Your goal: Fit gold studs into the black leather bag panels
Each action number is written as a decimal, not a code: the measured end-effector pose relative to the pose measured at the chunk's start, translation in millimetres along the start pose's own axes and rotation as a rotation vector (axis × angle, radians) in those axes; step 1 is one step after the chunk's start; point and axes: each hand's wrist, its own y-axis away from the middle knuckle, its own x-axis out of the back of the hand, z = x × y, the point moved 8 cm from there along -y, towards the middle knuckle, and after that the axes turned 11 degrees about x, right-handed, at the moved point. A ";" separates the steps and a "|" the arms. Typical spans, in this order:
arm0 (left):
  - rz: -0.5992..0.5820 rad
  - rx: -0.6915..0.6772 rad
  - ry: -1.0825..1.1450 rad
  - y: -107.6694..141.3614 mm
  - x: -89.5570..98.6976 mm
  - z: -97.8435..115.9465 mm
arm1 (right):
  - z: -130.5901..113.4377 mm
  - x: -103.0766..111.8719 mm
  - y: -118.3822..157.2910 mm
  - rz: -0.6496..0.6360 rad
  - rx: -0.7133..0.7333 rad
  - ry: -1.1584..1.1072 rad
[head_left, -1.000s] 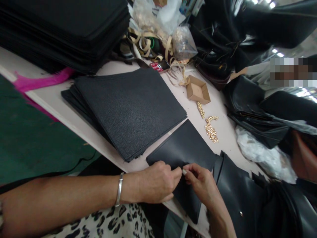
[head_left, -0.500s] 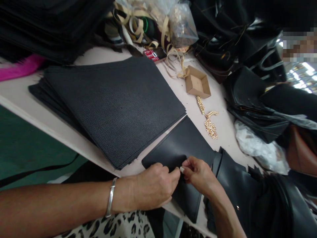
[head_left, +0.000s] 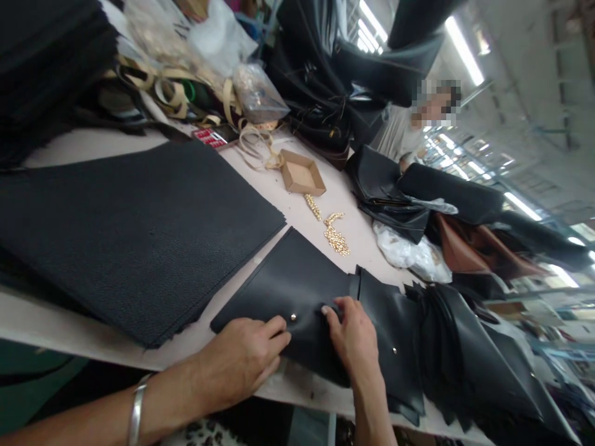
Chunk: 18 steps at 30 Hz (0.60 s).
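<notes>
A smooth black leather panel [head_left: 288, 272] lies on the table, with a small shiny metal stud [head_left: 293, 317] on its face. My left hand [head_left: 251, 356] rests at the panel's front left part, its fingers curled together just left of the stud; what they hold, if anything, is hidden. Over the panel's right part, my right hand [head_left: 356, 337] has its thumb and fingers apart, the tips touching the leather. Another black piece [head_left: 385, 322] with a stud is to the right.
A stack of grained black leather sheets [head_left: 139, 235] covers the left. Behind are a small open cardboard box [head_left: 303, 173], gold chains [head_left: 335, 238] and tangled beige tape [head_left: 253, 145]. Folded black pieces [head_left: 469, 353] are heaped at right. A person [head_left: 400, 133] is in the background.
My hands, which met over the panel, have moved apart, and the stud now shows between them. My right fingers have spread. The view has turned right, so the table things appear further left.
</notes>
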 end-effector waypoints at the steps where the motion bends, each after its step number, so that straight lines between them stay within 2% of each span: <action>1: -0.003 0.009 -0.001 -0.4 -0.5 -1.4 | 12.2 4.5 6.4 0.057 -0.050 -0.013; 5: -0.011 0.047 0.078 -4.3 -1.6 -7.1 | 44.1 -4.6 21.4 0.134 -0.157 -0.295; 8: -0.028 0.110 0.251 -5.9 6.3 -9.6 | 46.5 -9.3 23.8 0.190 -0.155 -0.436; 10: -0.033 0.192 0.350 -3.5 16.1 -10.6 | 41.9 -3.5 24.8 0.238 -0.121 -0.521; 14: -0.064 0.293 0.500 8.3 34.1 -3.6 | 41.9 35.1 28.9 0.327 -0.042 -0.559; 16: -0.092 0.304 0.588 14.6 38.1 0.8 | 62.2 64.2 32.2 0.358 -0.076 -0.546; 18: -0.125 0.325 0.704 20.2 37.8 2.2 | 99.7 101.1 36.8 0.402 -0.143 -0.460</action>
